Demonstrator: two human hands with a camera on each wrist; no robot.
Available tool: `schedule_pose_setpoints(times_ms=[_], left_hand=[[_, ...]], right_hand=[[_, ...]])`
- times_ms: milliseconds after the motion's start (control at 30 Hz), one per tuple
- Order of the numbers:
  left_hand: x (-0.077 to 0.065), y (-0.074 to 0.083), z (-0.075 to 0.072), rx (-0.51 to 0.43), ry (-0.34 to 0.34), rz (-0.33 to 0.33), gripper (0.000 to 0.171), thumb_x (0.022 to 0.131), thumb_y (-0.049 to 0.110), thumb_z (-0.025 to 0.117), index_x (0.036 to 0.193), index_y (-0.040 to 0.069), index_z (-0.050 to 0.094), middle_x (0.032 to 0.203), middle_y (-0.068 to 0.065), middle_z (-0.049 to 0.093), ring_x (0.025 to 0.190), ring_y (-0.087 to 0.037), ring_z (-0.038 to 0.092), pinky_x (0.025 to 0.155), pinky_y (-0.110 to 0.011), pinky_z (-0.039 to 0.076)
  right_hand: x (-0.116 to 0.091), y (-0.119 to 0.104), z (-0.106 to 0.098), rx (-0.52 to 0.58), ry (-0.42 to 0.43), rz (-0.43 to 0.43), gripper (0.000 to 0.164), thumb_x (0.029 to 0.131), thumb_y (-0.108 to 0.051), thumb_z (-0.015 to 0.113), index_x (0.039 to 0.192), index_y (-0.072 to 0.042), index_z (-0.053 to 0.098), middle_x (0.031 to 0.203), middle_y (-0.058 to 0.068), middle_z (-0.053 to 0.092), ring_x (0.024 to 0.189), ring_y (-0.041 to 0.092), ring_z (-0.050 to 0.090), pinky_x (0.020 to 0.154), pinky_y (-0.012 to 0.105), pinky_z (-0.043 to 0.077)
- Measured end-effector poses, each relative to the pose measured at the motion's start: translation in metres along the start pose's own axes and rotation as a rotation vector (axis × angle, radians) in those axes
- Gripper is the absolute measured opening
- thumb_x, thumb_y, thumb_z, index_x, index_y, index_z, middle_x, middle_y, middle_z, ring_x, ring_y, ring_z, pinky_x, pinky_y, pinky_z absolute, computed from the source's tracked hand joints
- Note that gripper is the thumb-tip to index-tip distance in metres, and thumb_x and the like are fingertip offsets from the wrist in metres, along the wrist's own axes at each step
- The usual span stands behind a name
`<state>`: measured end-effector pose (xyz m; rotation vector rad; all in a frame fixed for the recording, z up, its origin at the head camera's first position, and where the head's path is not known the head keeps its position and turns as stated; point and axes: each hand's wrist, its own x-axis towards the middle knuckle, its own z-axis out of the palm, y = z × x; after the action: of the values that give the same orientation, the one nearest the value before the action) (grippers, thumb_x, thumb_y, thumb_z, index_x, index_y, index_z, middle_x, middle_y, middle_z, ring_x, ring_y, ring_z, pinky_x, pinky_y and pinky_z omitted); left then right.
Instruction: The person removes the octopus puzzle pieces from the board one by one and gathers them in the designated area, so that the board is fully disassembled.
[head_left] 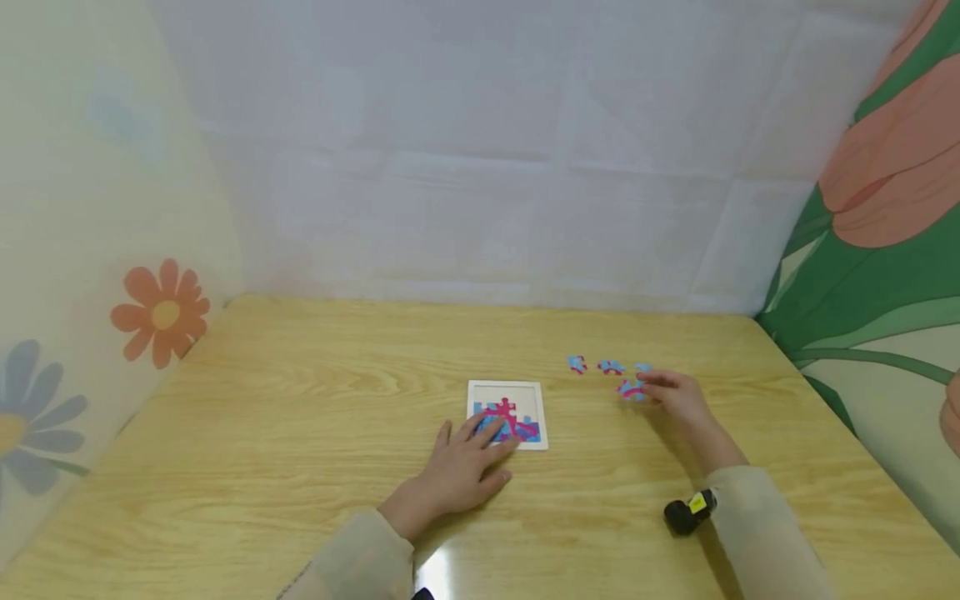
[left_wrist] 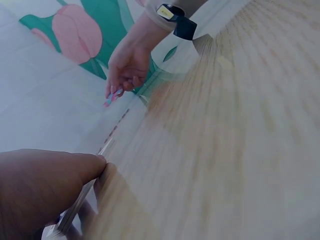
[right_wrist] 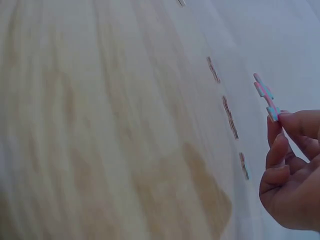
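Note:
My right hand (head_left: 684, 402) pinches a blue and pink jigsaw piece (head_left: 631, 389) between thumb and fingertips. In the right wrist view that jigsaw piece (right_wrist: 270, 106) is held edge-on, raised off the table. My left hand (head_left: 467, 468) rests with spread fingers over the lower left of a white-framed puzzle tray (head_left: 543, 417). Joined blue, purple and pink pieces (head_left: 507, 408) fill the tray's lower part, partly covered by the fingers; its upper part shows a bare pale base. From the left wrist view, the left thumb (left_wrist: 75, 167) lies along the tray's edge.
Beyond the tray, to its right, loose jigsaw pieces (head_left: 611, 367) lie in a row on the wooden table (head_left: 337, 367). One of them is partly hidden by the right hand. A white cloth (head_left: 480, 167) hangs behind the table, with flower-patterned walls (head_left: 900, 167) at the sides.

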<state>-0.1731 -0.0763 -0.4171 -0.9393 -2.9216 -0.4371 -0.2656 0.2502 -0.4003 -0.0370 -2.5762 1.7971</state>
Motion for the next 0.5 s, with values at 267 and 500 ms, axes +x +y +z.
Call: schedule_pose_setpoints(times_ms=[267, 500], left_hand=[[0.000, -0.003, 0.002, 0.005, -0.004, -0.002, 0.045, 0.089, 0.039, 0.040, 0.130, 0.022, 0.041, 0.138, -0.007, 0.027, 0.126, -0.032, 0.015, 0.091, -0.061, 0.009], [0.000, -0.001, 0.000, 0.000, -0.004, -0.002, 0.045, 0.089, 0.038, 0.041, 0.130, 0.021, 0.041, 0.138, -0.007, 0.027, 0.126, -0.032, 0.015, 0.091, -0.060, 0.009]], right_hand=[[0.002, 0.006, -0.011, 0.065, 0.042, 0.004, 0.031, 0.080, -0.001, 0.055, 0.107, 0.014, 0.050, 0.076, -0.012, 0.057, 0.064, 0.001, 0.049, 0.059, 0.018, 0.043], [0.003, 0.009, -0.017, 0.058, 0.082, 0.030, 0.015, 0.080, 0.000, 0.055, 0.092, 0.000, 0.064, 0.065, -0.012, 0.055, 0.055, 0.003, 0.048, 0.050, 0.018, 0.039]])
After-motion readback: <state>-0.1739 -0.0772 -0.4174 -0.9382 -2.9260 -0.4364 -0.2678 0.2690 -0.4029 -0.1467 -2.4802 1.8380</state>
